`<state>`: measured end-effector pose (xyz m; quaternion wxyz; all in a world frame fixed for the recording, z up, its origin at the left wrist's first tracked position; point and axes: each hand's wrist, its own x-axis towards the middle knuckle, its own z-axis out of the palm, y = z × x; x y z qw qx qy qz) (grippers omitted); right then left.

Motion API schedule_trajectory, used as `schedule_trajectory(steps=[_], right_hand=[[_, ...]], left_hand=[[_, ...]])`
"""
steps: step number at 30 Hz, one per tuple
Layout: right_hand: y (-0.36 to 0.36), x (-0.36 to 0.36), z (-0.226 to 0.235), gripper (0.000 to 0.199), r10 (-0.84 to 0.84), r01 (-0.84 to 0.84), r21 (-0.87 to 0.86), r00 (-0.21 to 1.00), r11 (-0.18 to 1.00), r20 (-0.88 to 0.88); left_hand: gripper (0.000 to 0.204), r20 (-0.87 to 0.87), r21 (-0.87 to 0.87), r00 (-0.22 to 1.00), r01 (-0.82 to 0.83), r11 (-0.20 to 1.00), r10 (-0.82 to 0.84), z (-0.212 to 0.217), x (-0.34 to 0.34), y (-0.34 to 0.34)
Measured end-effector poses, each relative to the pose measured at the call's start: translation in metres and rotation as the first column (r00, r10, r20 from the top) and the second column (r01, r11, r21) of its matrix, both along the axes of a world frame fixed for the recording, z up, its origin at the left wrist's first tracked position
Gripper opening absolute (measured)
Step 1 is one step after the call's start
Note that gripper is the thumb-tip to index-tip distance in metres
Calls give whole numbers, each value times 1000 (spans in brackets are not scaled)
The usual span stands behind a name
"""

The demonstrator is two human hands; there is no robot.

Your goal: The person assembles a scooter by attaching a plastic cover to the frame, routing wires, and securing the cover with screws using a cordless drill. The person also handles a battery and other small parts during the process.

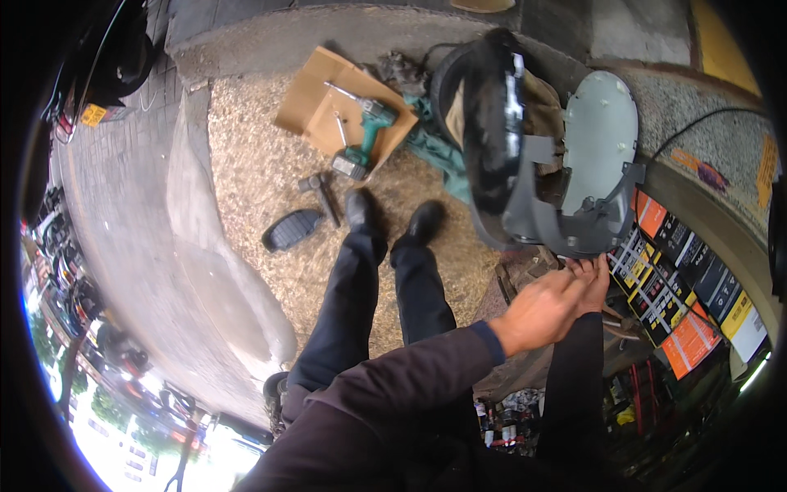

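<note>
My left hand (537,313) reaches across to the right, its fingers curled closed against my right hand (596,287). The fingers of my right hand are pressed together at the lower edge of a dark grey curved plastic frame (574,238). What lies between the fingers is hidden or too small to make out. Above the hands stands an opened black glossy shell (492,123), joined to the grey frame. To its right is a light grey oval panel (604,135), raised upright. Brownish cloth or lining (541,111) shows between shell and panel.
On the ground, a cardboard sheet (316,78) bears a green cordless drill (373,131) and a metal tool (341,129). A hammer (324,197) and a ribbed black pad (293,230) lie near my feet. Green cloth (438,152) touches the shell. Boxes (668,279) stand at right.
</note>
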<state>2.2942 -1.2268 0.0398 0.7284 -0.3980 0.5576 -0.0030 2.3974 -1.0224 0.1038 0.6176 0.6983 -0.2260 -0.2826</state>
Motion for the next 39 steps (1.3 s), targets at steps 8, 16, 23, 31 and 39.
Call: schedule_trajectory(steps=[8,16,23,31,39], right_hand=[[52,25,9,43,-88,60,-127,970,990,-229],[256,135,-105,27,543,-479,341,831,809,-120],[382,271,-359,24,498,-466,178,793,867,-351],[405,256,-482,25,451,-568,-189,780,801,-434],[382,254,-352,5,684,-691,31,705,722,-188]], left_hand=[[41,-242,412,957,-51,910,163,-60,-17,171],[35,-487,513,749,-172,841,450,-122,-31,280],[29,-706,423,413,-405,811,575,-142,3,329],[34,-764,392,209,-602,695,611,-135,16,378],[30,-694,404,108,-760,509,712,-113,-27,352]])
